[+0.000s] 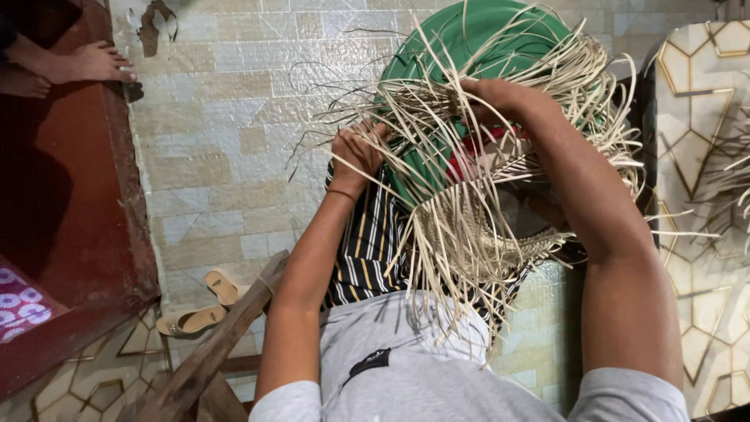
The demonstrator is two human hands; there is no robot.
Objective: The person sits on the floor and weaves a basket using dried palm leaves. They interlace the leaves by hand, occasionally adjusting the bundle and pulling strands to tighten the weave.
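Head view: both hands, left hand (357, 152) and right hand (488, 98), grip straw strands (461, 227).

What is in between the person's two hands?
In the head view, loose pale straw strands fan across the gap between the left hand and right hand, with a green basin behind them.

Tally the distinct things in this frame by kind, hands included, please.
Hands: 2, left hand and right hand
Straw weaving: 1
Green basin: 1
Sandals: 2
Bystander's foot: 1
Total: 7
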